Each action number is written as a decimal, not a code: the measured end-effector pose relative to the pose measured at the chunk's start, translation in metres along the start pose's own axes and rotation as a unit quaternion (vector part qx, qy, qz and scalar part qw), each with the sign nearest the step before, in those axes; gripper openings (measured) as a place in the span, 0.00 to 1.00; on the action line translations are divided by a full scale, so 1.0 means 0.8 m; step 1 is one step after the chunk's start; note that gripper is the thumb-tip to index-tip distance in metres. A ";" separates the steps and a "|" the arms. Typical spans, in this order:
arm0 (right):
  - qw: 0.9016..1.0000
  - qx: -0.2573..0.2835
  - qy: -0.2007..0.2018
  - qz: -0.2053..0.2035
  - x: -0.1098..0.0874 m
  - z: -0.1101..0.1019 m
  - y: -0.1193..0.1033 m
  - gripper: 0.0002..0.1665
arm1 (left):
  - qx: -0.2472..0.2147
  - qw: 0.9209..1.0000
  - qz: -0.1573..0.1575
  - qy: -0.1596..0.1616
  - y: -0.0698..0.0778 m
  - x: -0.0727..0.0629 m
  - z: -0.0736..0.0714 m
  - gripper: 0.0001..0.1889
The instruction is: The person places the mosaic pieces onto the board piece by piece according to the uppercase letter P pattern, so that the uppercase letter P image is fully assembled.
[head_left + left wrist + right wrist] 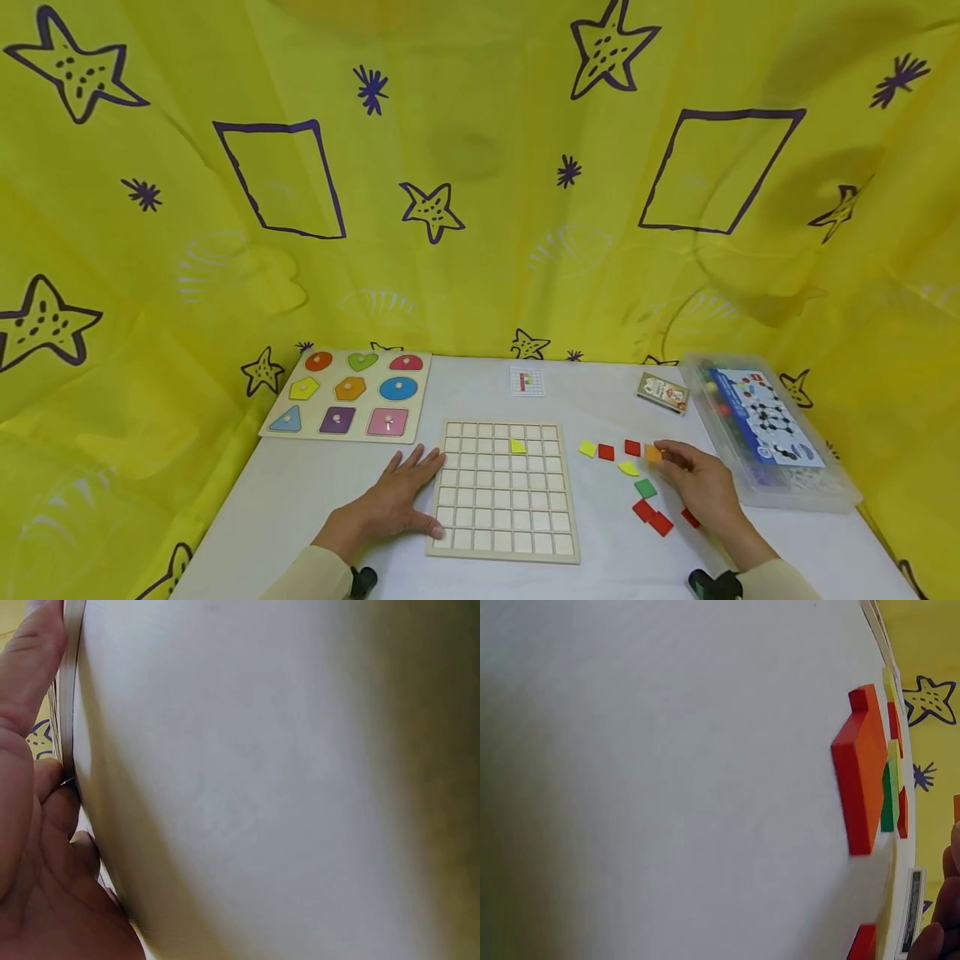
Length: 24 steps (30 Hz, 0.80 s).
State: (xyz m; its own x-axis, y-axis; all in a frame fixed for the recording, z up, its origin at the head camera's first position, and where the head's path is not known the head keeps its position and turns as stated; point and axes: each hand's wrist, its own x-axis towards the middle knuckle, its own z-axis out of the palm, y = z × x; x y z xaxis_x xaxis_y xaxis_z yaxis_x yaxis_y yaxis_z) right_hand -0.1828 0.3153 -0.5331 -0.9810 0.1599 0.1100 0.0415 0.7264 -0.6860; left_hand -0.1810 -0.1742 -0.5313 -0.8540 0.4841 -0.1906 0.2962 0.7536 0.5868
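My left hand (396, 498) rests with fingers spread along the left edge of a wooden grid board (502, 501). The left wrist view shows its thumb and curving fingers right at the board's edge. One yellow tile (518, 447) sits in a cell near the top of the grid. Right of the board, my right hand (700, 483) pinches an orange square tile (652, 452) between thumb and fingertips. Around that hand lie red tiles (660, 524), a green tile (645, 488) and yellow pieces (588, 449). Another red tile (691, 518) is partly hidden by the hand.
At the back left lies a shape puzzle board (344, 408) with knobbed pieces. A small card with a coloured grid (527, 382) is behind the board. A small box (663, 392) and a clear plastic case (795, 492) stand at the right. Yellow patterned cloth surrounds the white table.
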 end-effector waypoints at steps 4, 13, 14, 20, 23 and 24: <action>1.000 0.021 0.018 -0.013 0.002 0.006 -0.011 0.18 | -0.003 1.000 0.000 0.000 0.001 0.000 0.000 0.61; 0.996 0.084 -0.029 0.018 0.011 0.023 -0.047 0.20 | -0.004 1.000 -0.004 0.004 0.003 0.000 0.002 0.61; 0.995 0.092 -0.033 0.018 0.012 0.026 -0.050 0.20 | -0.003 1.000 -0.004 0.004 0.003 0.000 0.003 0.61; 0.989 0.141 -0.039 0.019 0.020 0.044 -0.069 0.19 | 0.002 1.000 -0.009 0.005 0.005 -0.001 0.004 0.61; 0.988 0.149 -0.037 0.015 0.022 0.052 -0.081 0.19 | 0.002 1.000 -0.012 0.005 0.007 -0.001 0.003 0.61; 0.988 0.147 -0.036 0.010 0.023 0.054 -0.085 0.19 | 0.001 1.000 -0.013 0.005 0.007 -0.001 0.003 0.61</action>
State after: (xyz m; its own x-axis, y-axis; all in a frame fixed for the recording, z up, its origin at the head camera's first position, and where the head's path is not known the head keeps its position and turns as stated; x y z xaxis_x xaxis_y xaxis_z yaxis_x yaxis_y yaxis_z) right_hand -0.2118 0.2399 -0.5155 -0.9918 0.1173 0.0500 0.0149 0.4967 -0.8678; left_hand -0.1774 -0.1694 -0.5300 -0.8656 0.4604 -0.1969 0.2758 0.7666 0.5799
